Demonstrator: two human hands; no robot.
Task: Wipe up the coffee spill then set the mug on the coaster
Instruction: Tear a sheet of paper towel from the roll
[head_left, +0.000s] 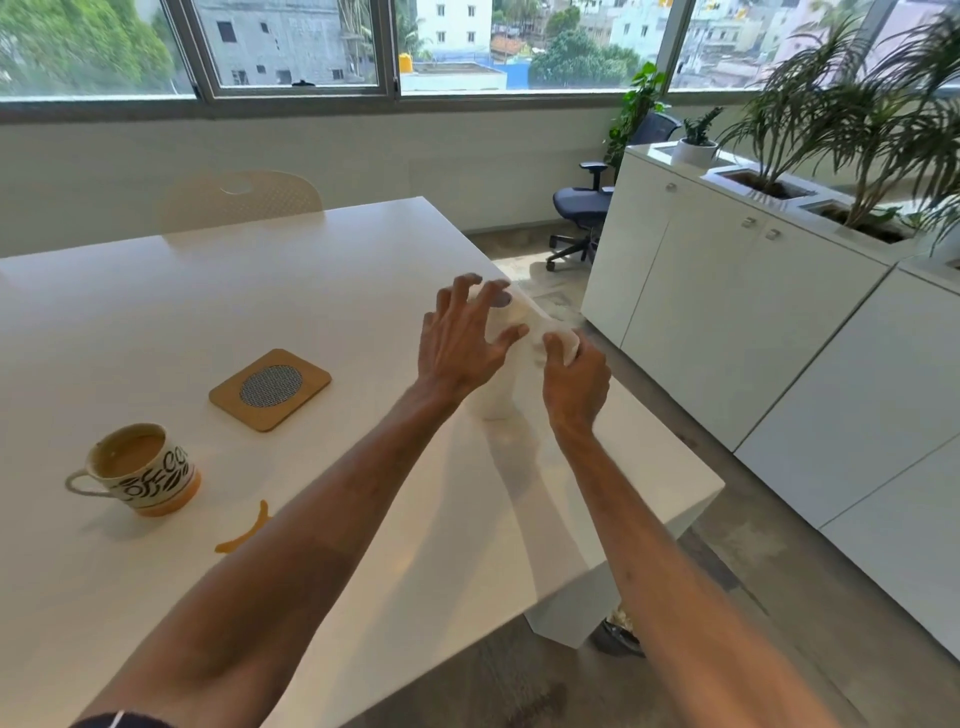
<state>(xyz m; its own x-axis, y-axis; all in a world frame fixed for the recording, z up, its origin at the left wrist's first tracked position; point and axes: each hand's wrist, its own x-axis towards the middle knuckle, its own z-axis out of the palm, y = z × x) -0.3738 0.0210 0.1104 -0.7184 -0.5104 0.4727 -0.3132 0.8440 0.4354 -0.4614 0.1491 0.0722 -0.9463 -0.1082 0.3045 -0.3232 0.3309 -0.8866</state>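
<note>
Spill (244, 532): a curved orange-brown streak on the table (156, 312), nearest the viewer, just right of the mug (143, 470). Neither hand touches it.

Mug: upright, holding coffee, handle to the left, well apart from both hands.

Coaster (270, 388): wooden square with a mesh centre, beyond the mug, between it and the hands, with nothing on it.

Left hand (457, 343): fingers spread and bent over the top of the roll (493, 402), thumb against its side. The roll stands upright near the table's right edge.

Right hand (576, 384): fingers curled, gripping the loose sheet (563, 340) beside the roll.

Beyond: a pale chair (241, 200) at the far table edge, an office chair (582, 205), and white cabinets (727, 312) with plants (857, 119) at right.
</note>
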